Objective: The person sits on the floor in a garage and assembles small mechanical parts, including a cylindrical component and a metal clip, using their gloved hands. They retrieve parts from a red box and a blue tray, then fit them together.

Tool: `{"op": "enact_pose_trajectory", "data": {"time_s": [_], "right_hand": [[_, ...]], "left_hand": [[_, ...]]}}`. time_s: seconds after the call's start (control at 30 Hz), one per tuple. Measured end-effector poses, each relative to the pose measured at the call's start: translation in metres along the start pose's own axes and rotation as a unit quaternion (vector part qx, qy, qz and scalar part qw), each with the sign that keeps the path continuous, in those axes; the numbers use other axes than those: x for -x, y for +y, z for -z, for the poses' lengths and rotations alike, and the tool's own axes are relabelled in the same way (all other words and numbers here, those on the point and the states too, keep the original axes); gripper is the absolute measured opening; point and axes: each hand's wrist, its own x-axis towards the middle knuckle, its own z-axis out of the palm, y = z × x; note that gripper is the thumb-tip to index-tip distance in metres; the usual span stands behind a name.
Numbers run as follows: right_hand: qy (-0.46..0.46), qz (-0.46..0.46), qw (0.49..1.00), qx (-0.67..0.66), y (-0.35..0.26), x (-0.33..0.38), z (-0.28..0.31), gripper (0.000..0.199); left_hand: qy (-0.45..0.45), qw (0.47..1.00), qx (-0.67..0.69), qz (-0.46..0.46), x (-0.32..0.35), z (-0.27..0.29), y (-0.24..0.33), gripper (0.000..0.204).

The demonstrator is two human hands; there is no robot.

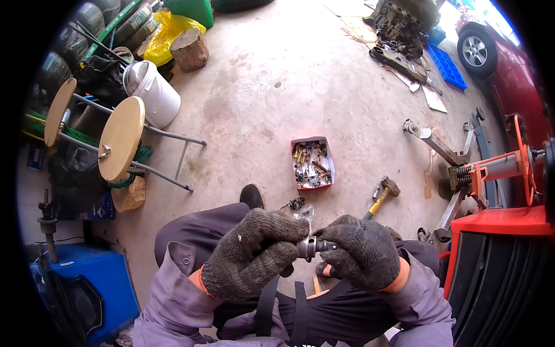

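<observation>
Both my hands wear dark grey knitted gloves with orange cuffs and meet above my lap. Between them is a small, shiny, cylindrical metal part [309, 247] with a collar and a dark narrower end. My left hand [248, 254] pinches its left side, and my right hand [364, 251] grips the narrower right end. A scrap of clear plastic [306, 214] shows by the left fingertips; I cannot tell whether it is held. Just beyond, a small dark metal piece [296, 203] lies on the floor. A hammer [377, 205] with a yellow handle rests beyond my right hand.
Ahead stands an open red box [330, 156] of small metal parts. A folding stool [121, 139] and white bucket [159, 98] are at left. At right are a red cabinet [500, 222], a jack-like stand [491, 173] and a red car [520, 81]. An engine block [402, 23] sits far right.
</observation>
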Motion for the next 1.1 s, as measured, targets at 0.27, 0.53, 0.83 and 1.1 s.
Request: {"op": "enact_pose_trajectory", "data": {"time_s": [0.27,0.53,0.83,1.1], "right_hand": [[0.039,0.009,0.999,-0.026,-0.003,-0.003,-0.004,0.026],[0.080,-0.028,0.989,-0.119,0.003,0.000,-0.006,0.024],[0.051,-0.021,0.998,-0.029,0.002,-0.005,0.011,0.026],[-0.016,-0.048,0.999,0.012,-0.003,-0.004,0.014,0.022]], "left_hand": [[0.006,1.000,0.000,0.025,0.002,0.003,0.002,0.028],[0.016,0.984,0.141,0.111,-0.009,0.002,0.004,0.036],[0.047,0.987,0.118,0.094,-0.011,-0.002,0.000,0.032],[0.003,0.995,-0.074,-0.059,-0.005,-0.002,-0.010,0.028]]}}
